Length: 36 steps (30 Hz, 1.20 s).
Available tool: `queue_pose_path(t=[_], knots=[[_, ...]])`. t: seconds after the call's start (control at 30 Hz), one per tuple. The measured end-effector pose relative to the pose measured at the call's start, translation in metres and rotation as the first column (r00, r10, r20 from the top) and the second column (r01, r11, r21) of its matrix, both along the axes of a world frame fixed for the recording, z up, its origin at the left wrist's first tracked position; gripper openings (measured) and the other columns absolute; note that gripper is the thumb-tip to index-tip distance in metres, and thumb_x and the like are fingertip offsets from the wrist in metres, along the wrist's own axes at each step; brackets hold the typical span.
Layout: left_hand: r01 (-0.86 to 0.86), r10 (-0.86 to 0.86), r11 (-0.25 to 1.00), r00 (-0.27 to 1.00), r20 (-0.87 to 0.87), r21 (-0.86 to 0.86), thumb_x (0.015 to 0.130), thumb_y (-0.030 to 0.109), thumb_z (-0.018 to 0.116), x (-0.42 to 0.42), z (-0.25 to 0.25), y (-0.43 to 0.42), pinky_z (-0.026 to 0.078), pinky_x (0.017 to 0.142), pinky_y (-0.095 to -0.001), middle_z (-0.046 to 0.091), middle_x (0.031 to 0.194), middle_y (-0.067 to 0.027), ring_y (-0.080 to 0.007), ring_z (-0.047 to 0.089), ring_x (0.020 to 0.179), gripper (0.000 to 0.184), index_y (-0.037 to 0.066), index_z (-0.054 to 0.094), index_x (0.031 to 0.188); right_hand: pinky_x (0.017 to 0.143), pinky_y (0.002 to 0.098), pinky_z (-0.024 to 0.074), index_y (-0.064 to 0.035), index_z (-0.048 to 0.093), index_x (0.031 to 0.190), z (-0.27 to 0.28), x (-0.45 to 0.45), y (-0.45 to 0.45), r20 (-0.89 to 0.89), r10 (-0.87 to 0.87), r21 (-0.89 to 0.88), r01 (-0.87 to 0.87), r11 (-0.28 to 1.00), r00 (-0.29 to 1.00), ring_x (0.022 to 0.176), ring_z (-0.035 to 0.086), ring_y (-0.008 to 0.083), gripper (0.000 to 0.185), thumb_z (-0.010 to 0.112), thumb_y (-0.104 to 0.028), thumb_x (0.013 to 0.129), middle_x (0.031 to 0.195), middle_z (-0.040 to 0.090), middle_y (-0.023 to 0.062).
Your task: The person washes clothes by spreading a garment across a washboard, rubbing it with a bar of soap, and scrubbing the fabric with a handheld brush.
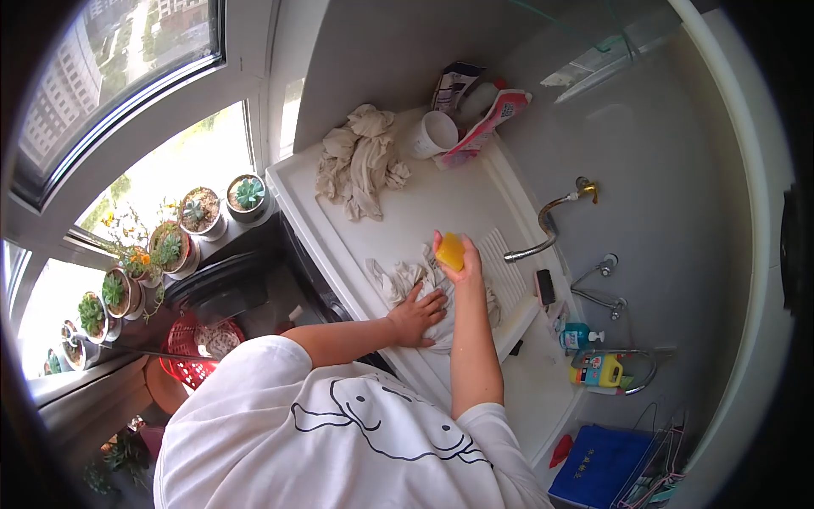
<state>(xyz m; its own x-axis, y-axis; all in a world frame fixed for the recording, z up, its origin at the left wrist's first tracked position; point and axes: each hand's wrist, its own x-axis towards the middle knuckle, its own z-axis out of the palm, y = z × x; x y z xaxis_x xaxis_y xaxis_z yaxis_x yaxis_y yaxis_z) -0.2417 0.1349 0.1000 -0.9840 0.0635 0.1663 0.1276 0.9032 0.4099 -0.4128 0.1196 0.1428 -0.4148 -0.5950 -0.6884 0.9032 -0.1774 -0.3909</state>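
My right hand [465, 270] grips a yellow bar of soap [450, 252], raised above the washboard side of the white laundry sink [441, 197]. Beneath it a wet-looking whitish cloth [398, 278] lies bunched over the ridges. My left hand [418, 317] rests flat on this cloth, fingers apart. Farther back in the sink, a second crumpled off-white cloth [363, 161] lies against the left side. Part of the nearer cloth is hidden behind my right forearm.
A white cup [438, 132] and a pink-and-white packet [485, 129] stand in the back corner. A flexible faucet spout [532, 253] reaches over the right rim, near a brush [544, 288] and a teal bottle [575, 336]. Potted succulents [200, 212] line the window ledge.
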Motion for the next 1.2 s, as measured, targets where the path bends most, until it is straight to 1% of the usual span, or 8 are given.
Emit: queue_pose_path(t=[0.23, 0.6, 0.7, 0.77, 0.83, 0.97, 1.07, 1.2], knots=[[0.016, -0.017, 0.999, 1.0, 0.026, 0.037, 0.072, 0.049, 0.048, -0.004, -0.005, 0.001, 0.005, 0.099, -0.0539, 0.025, 0.134, -0.0135, -0.0242, 0.013, 0.128, 0.069, 0.006, 0.036, 0.125, 0.086, 0.0466, 0.0433, 0.011, 0.039, 0.108, 0.085, -0.021, -0.142, -0.083, 0.144, -0.327, -0.164, 0.931, 0.986, 0.105, 0.045, 0.0371, 0.028, 0.036, -0.003, 0.084, 0.11, 0.046, 0.0235], [0.064, -0.062, 0.997, 0.997, 0.054, -0.041, 0.076, 0.049, 0.041, -0.003, 0.001, -0.011, 0.007, 0.099, -0.0539, 0.026, 0.134, -0.0105, -0.0233, 0.015, 0.127, 0.066, 0.01, 0.033, 0.127, 0.08, 0.0422, 0.046, 0.0051, 0.035, 0.112, 0.051, -0.019, -0.157, -0.273, 0.036, -0.198, -0.093, 0.976, 0.961, 0.095, 0.052, 0.0347, 0.029, 0.034, -0.006, 0.085, 0.105, 0.05, 0.0218], [0.026, -0.027, 1.0, 0.996, 0.081, 0.006, 0.072, 0.049, 0.049, 0.001, 0.007, -0.027, 0.012, 0.099, -0.0516, 0.029, 0.132, -0.008, -0.0221, 0.017, 0.127, 0.065, 0.01, 0.038, 0.124, 0.067, 0.0374, 0.0491, -0.0005, 0.049, 0.101, 0.042, 0.024, -0.09, -0.702, 0.367, 0.252, -0.27, 0.929, 0.61, 0.078, 0.06, 0.0305, 0.021, 0.046, -0.012, 0.083, 0.089, 0.059, 0.0146], [0.034, -0.035, 0.998, 0.999, 0.02, 0.047, 0.07, 0.042, 0.057, 0.007, 0.02, -0.045, 0.018, 0.098, -0.0492, 0.033, 0.128, -0.0112, -0.0239, 0.023, 0.124, 0.06, 0.009, 0.044, 0.118, 0.059, 0.0338, 0.047, -0.0028, 0.054, 0.094, -0.013, 0.014, -0.029, -0.9, 0.434, 0.426, 0.123, 0.896, -0.049, 0.07, 0.06, 0.0274, 0.022, 0.054, -0.017, 0.077, 0.08, 0.06, 0.0129], [0.082, -0.08, 0.969, 0.997, -0.017, 0.231, 0.068, 0.036, 0.061, 0.007, 0.014, -0.068, 0.025, 0.096, -0.044, 0.04, 0.122, -0.0126, -0.026, 0.032, 0.119, 0.053, 0.007, 0.049, 0.111, 0.077, 0.0398, 0.0401, -0.0058, 0.051, 0.103, -0.011, 0.002, 0.045, -0.605, 0.758, 0.573, 0.529, 0.626, -0.244, 0.092, 0.05, 0.0293, 0.041, 0.061, -0.025, 0.069, 0.097, 0.054, 0.0111], [-0.11, 0.144, 0.908, 0.988, -0.054, 0.405, 0.067, 0.024, 0.066, -0.038, 0.016, -0.111, 0.042, 0.082, -0.0387, 0.048, 0.111, -0.0164, -0.0339, 0.047, 0.1, 0.054, 0.002, 0.046, 0.112, 0.092, 0.0469, 0.0274, -0.0027, 0.04, 0.118, -0.035, -0.021, 0.145, -0.375, 0.926, 0.76, 0.588, 0.277, 0.049, 0.112, 0.037, 0.0319, 0.069, 0.06, -0.046, 0.068, 0.119, 0.041, 0.0173], [-0.267, 0.266, 0.91, 0.963, 0.048, 0.316, 0.063, 0.039, 0.068, -0.084, 0.024, -0.102, 0.037, 0.089, -0.0402, 0.031, 0.127, -0.0188, -0.0332, 0.035, 0.113, 0.089, 0.007, 0.019, 0.13, 0.096, 0.0492, 0.0203, -0.0019, 0.038, 0.12, -0.045, -0.006, 0.152, -0.382, 0.919, 0.697, 0.621, 0.359, -0.102, 0.116, 0.032, 0.0323, 0.073, 0.058, -0.05, 0.068, 0.123, 0.037, 0.0175], [-0.067, 0.031, 0.988, 0.969, 0.244, 0.14, 0.064, 0.033, 0.066, -0.109, 0.028, -0.042, 0.036, 0.09, -0.0372, 0.038, 0.118, -0.0163, -0.0328, 0.039, 0.108, 0.068, 0.013, 0.037, 0.122, 0.097, 0.0515, 0.0171, -0.0032, 0.037, 0.121, -0.049, 0.015, 0.142, -0.496, 0.848, 0.668, 0.541, 0.511, -0.188, 0.116, 0.032, 0.0333, 0.073, 0.061, -0.046, 0.067, 0.124, 0.037, 0.0165]])
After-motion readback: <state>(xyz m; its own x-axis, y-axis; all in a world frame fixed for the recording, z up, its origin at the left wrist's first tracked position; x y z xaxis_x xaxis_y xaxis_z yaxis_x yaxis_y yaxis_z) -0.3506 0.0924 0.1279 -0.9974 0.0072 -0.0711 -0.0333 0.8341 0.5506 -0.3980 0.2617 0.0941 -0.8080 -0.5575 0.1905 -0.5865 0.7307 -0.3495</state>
